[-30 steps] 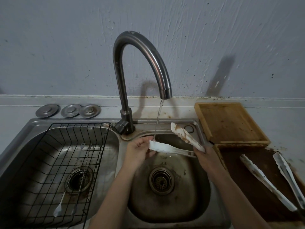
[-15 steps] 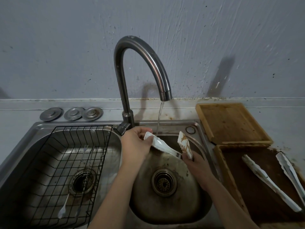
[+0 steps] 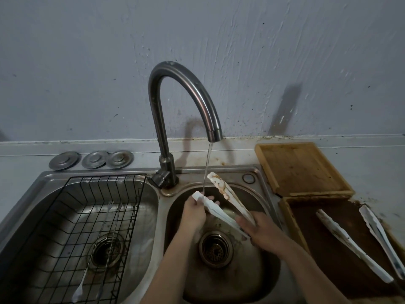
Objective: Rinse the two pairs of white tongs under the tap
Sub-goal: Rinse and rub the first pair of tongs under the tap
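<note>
One pair of white tongs [image 3: 228, 195] is held over the right sink basin [image 3: 258, 268]. My right hand [image 3: 260, 231] grips its hinge end. My left hand [image 3: 194, 212] pinches the tip of the lower arm, where the thin water stream from the curved steel tap [image 3: 188, 99] lands. The upper arm points up and back, smeared with brown sauce. The second pair of white tongs [image 3: 350, 242] lies spread open on a dark brown tray [image 3: 328, 260] at the right, also stained.
A black wire rack [image 3: 92, 227] sits in the left basin with a white-handled utensil and skewers under it. Three metal drain lids [image 3: 92, 159] lie behind it. A wooden tray [image 3: 302, 170] rests beside the sink at the back right.
My right hand has swung the tongs so the stained arm points further up and back. My left hand slid along the lower arm, still under the stream.
</note>
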Demonstrator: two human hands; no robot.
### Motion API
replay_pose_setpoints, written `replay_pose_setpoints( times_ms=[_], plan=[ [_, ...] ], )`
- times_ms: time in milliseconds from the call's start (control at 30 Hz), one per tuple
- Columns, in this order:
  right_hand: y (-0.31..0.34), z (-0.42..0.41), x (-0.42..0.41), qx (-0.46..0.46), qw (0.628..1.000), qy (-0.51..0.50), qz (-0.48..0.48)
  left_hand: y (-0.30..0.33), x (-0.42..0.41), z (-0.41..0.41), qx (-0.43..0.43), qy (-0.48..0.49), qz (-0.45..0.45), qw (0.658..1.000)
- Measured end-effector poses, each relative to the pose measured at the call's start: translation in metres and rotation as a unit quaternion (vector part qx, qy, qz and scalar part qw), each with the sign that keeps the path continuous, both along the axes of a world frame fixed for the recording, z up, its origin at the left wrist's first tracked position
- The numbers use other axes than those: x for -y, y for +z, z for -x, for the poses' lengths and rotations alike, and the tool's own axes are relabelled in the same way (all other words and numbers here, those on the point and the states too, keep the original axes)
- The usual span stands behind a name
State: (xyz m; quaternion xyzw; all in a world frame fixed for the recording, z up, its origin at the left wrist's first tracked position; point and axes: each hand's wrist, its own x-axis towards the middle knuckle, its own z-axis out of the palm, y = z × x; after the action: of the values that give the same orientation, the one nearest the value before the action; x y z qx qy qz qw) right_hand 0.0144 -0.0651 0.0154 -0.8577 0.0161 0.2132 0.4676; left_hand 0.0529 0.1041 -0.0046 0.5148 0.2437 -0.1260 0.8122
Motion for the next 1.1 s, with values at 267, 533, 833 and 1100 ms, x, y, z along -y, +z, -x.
replay_pose_setpoints(
  times_ms=[267,533,833,1100],
  plan=[
    [0.0,-0.004,-0.011,-0.08,0.993,-0.051,-0.069,-0.015,-0.008,0.007,0.021,-0.002,0.173,0.985],
    [0.004,-0.009,-0.021,-0.06,0.997,-0.044,0.034,-0.03,-0.022,-0.006,-0.004,0.069,0.0,0.998],
    [0.002,-0.031,-0.053,0.037,0.987,0.048,0.151,-0.013,-0.01,0.032,0.114,-0.071,-0.06,0.989],
    [0.015,-0.049,-0.088,0.149,0.954,0.058,0.253,-0.004,-0.021,0.012,-0.027,0.025,0.12,0.992]
  ],
)
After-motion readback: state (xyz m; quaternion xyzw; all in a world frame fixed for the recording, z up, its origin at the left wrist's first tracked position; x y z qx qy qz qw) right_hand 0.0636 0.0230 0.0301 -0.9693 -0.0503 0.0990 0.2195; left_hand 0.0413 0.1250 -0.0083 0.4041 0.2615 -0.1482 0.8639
